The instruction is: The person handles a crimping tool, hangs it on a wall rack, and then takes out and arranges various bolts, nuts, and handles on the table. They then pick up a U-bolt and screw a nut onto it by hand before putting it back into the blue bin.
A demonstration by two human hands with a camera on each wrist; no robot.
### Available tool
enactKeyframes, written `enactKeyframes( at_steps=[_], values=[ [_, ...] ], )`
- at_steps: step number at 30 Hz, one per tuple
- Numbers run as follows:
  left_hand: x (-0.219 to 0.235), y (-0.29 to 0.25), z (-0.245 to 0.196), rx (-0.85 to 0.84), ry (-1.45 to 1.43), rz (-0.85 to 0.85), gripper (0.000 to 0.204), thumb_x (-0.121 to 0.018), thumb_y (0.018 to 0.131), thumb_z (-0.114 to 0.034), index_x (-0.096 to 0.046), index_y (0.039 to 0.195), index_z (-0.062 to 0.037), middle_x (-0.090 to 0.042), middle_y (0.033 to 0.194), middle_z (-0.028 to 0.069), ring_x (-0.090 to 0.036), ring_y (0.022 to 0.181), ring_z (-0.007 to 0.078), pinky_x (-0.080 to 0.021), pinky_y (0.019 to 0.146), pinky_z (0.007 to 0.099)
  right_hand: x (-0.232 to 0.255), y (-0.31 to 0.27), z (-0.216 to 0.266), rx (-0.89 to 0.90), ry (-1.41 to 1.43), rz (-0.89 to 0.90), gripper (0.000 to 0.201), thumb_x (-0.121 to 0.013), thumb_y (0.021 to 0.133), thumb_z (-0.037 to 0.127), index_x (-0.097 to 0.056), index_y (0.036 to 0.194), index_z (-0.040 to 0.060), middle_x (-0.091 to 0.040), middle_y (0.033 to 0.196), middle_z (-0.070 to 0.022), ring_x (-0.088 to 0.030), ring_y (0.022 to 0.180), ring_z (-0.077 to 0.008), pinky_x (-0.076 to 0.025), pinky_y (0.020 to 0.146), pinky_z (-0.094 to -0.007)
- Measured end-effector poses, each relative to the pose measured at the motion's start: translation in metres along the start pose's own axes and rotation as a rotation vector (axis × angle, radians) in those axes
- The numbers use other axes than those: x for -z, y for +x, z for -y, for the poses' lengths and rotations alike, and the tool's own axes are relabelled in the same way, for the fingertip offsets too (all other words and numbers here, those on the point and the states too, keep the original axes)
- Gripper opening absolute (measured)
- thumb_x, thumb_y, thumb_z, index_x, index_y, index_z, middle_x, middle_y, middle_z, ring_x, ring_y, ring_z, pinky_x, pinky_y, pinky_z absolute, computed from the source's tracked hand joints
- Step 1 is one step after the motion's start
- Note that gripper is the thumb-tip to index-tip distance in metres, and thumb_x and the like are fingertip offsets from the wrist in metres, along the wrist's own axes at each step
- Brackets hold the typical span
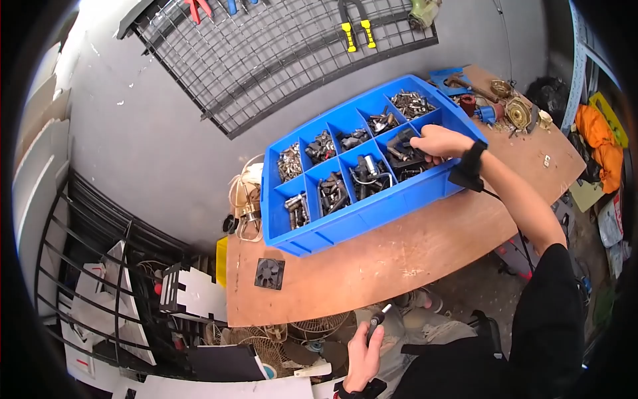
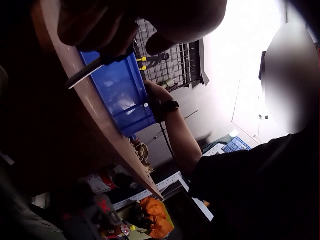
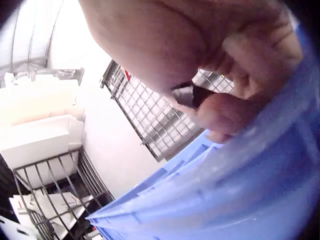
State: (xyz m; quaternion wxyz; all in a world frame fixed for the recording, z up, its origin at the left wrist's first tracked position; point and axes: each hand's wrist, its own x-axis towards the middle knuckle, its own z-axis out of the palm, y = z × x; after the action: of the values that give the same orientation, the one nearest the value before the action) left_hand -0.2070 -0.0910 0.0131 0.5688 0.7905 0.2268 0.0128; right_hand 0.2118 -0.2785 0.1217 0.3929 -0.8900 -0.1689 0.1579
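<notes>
A blue divided bin [image 1: 372,216] stands on the wooden table, its compartments filled with dark metal parts [image 1: 332,193] and small fasteners [image 1: 290,163]. Over the right-hand front compartment, the right hand [image 1: 445,143] pinches a dark piece [image 1: 401,139]; in the right wrist view that hand [image 3: 225,65] has a dark part with a shiny end [image 3: 185,95] between its fingers. Low in front of the table, the left hand [image 1: 364,356] grips a small dark tool with a light metal tip [image 1: 380,316]. The left wrist view shows this hand [image 2: 115,25] with the metal shaft [image 2: 85,72] sticking out.
A small black fan [image 1: 270,273] lies on the table's left part. Behind the bin's right end are a hammer [image 1: 468,85] and brass-coloured parts [image 1: 518,114]. A wire grid [image 1: 266,53] with tools hangs on the wall. Fan cages [image 1: 259,346] sit under the table.
</notes>
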Motion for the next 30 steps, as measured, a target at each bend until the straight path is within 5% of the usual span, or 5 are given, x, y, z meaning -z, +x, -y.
enactKeyframes(
  at_steps=[3, 8, 14, 20, 30],
  values=[
    [0.002, 0.000, -0.008, -0.018, 0.016, -0.029, 0.036, -0.058, 0.101, -0.033, -0.051, 0.088, 0.0001, -0.052, 0.065, 0.0067, -0.045, 0.062, 0.0119, -0.039, 0.056, 0.0321, 0.012, -0.032, 0.007, 0.101, 0.142, 0.054, 0.025, -0.056, 0.095, 0.023, -0.051, 0.089, -0.0009, -0.054, 0.062, -0.0042, -0.052, 0.051, -0.0127, -0.041, 0.046, -0.0294],
    [0.003, 0.010, -0.022, -0.088, 0.087, -0.082, 0.035, -0.055, 0.102, -0.032, -0.051, 0.088, -0.0008, -0.056, 0.063, 0.0091, -0.054, 0.056, 0.0171, -0.042, 0.054, 0.0346, 0.000, -0.114, 0.003, 0.450, 0.073, -0.329, 0.027, -0.063, 0.096, 0.022, -0.046, 0.096, 0.0004, -0.047, 0.061, -0.0109, -0.046, 0.051, -0.0185, -0.034, 0.049, -0.0360],
    [0.012, 0.035, -0.037, -0.286, 0.423, -0.167, 0.021, -0.054, 0.101, -0.022, -0.054, 0.104, -0.0012, -0.058, 0.065, 0.0180, -0.062, 0.058, 0.0361, -0.046, 0.055, 0.0420, -0.032, -0.203, -0.030, 0.345, 0.150, 0.031, 0.025, -0.067, 0.094, 0.019, -0.053, 0.104, 0.0009, -0.048, 0.060, -0.0086, -0.047, 0.053, -0.0199, -0.038, 0.053, -0.0344],
    [0.017, 0.086, -0.043, -0.527, 0.805, -0.127, 0.013, -0.059, 0.096, -0.016, -0.054, 0.104, -0.0070, -0.063, 0.082, 0.0168, -0.063, 0.070, 0.0412, -0.048, 0.054, 0.0492, -0.083, -0.189, -0.063, 0.388, -0.054, 0.237, 0.034, -0.060, 0.097, 0.031, -0.056, 0.107, -0.0012, -0.066, 0.074, -0.0223, -0.064, 0.069, -0.0420, -0.049, 0.062, -0.0479],
    [0.012, 0.124, -0.030, -0.592, 0.921, -0.102, 0.021, -0.065, 0.092, -0.025, -0.058, 0.095, -0.0055, -0.061, 0.087, 0.0135, -0.063, 0.084, 0.0352, -0.051, 0.063, 0.0460, -0.095, -0.148, -0.058, 0.462, -0.436, 0.031, 0.028, -0.063, 0.093, 0.029, -0.064, 0.090, 0.0016, -0.068, 0.081, -0.0194, -0.066, 0.077, -0.0401, -0.051, 0.068, -0.0489]
  ],
)
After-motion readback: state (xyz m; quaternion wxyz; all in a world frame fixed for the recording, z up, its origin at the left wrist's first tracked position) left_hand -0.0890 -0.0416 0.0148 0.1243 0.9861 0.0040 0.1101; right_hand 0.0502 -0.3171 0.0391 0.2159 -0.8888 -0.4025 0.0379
